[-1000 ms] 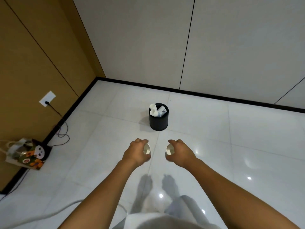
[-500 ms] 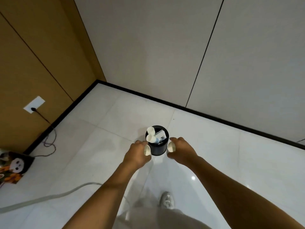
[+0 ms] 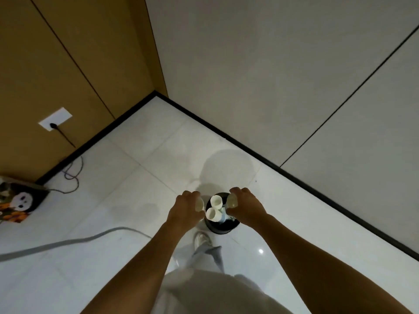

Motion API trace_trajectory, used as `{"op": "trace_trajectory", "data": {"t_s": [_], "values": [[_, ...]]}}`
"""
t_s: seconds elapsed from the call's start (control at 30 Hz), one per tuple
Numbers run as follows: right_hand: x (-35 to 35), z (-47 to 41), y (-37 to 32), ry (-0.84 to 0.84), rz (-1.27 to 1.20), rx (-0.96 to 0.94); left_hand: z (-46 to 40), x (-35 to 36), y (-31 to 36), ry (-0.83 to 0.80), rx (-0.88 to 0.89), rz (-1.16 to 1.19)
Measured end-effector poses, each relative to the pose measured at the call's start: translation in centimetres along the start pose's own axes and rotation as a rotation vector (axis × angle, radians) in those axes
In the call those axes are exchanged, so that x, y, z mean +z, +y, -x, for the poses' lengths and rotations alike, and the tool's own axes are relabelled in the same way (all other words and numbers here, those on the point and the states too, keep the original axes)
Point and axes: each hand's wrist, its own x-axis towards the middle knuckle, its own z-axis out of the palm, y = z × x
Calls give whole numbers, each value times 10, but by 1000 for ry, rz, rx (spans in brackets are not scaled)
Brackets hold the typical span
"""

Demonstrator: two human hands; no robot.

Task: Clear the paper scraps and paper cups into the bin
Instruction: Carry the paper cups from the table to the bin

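Note:
A small black bin (image 3: 221, 228) stands on the white tiled floor right below my hands. Two white paper cups (image 3: 215, 207) and some pale blue paper stick out of its top. My left hand (image 3: 186, 209) grips a white paper cup (image 3: 199, 204) just left of the bin's rim. My right hand (image 3: 246, 206) grips another white paper cup (image 3: 232, 201) over the bin's right side. Both cups lie sideways in my fists with their mouths facing inward.
The room corner is close ahead, a brown wall (image 3: 68, 64) on the left and a grey wall (image 3: 283, 75) on the right. A grey hose (image 3: 68, 242) crosses the floor at left. A patterned bag (image 3: 18, 201) and a plugged-in cable (image 3: 70, 175) lie by the brown wall. My shoe (image 3: 201, 239) is beside the bin.
I have stepped up to the bin. Both hands, each still holding its cup, moved from in front of the bin to either side of its top.

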Motion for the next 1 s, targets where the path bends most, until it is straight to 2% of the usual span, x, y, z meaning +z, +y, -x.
{"op": "trace_trajectory", "data": {"t_s": [0.23, 0.4, 0.57, 0.8, 1.0], "values": [[-22, -91, -14, -97, 10, -39, -65, -15, -9, 28, -125, 59], [-29, -153, -14, -195, 91, -137, -95, 4, -12, 91, -270, 184], [-13, -222, 11, -292, 215, -257, -133, 60, -12, 172, -471, 318], [33, -290, 59, -430, 288, -329, -181, 150, -23, 207, -745, 478], [104, -343, 95, -489, 323, -403, -230, 230, -50, 295, -814, 541]]}}
